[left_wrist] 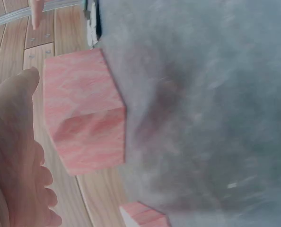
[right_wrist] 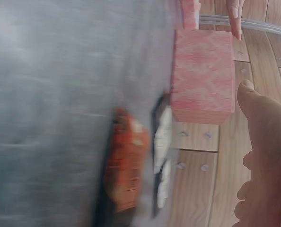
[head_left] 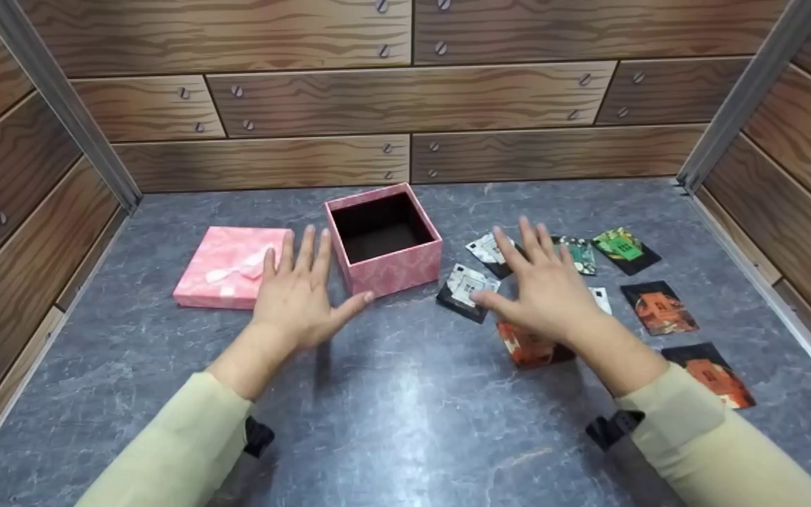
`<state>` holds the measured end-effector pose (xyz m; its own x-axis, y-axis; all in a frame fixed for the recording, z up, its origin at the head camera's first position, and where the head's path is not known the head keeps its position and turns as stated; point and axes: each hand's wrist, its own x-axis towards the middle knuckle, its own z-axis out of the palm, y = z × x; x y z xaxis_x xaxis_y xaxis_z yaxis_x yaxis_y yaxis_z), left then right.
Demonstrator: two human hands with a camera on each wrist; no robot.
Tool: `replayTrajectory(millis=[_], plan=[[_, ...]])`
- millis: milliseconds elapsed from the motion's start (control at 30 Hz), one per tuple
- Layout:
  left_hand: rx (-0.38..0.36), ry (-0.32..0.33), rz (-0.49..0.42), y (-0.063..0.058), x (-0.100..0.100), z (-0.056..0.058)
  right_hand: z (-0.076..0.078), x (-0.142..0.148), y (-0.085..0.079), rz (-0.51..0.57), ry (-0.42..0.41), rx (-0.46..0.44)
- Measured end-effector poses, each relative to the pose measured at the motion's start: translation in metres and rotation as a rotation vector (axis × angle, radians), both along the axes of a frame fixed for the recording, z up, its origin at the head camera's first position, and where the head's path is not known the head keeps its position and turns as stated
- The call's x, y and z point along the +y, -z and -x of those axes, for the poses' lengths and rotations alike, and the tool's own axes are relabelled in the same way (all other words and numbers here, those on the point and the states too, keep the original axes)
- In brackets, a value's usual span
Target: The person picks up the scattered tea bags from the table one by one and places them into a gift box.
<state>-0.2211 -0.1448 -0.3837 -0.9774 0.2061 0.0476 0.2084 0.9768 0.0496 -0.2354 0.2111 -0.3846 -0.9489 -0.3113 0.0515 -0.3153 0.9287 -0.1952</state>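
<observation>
Both hands hover over the table with fingers spread and palms down, holding nothing. My left hand overlaps the right edge of a pink box lid with a bow on it. Between the hands stands the pink box, uncovered, its dark inside showing. My right hand is above several flat packets, partly hiding some. Black-and-white packets lie by the thumb, and an orange-and-black packet shows under the palm. In the right wrist view the orange packet is blurred.
Farther right lie a green packet, an orange packet and another orange packet near the right side. A dark green packet is behind the right fingers. Wood-patterned walls with metal corner posts enclose the grey marbled tabletop.
</observation>
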Motion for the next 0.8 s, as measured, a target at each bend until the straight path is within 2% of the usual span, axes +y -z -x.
replayTrajectory(millis=[133,300,500,800], plan=[[-0.001,-0.004,-0.026,-0.009,0.001,0.011,0.015,-0.014,-0.016,0.003,-0.029,0.021],[0.013,-0.020,-0.049,-0.011,0.002,0.024,0.031,-0.035,-0.026,0.014,-0.079,0.039],[0.006,-0.026,-0.069,-0.006,0.006,0.032,0.046,-0.056,-0.021,0.031,-0.112,0.019],[-0.005,-0.002,-0.051,0.002,0.013,0.035,0.059,-0.076,-0.006,0.018,-0.171,-0.020]])
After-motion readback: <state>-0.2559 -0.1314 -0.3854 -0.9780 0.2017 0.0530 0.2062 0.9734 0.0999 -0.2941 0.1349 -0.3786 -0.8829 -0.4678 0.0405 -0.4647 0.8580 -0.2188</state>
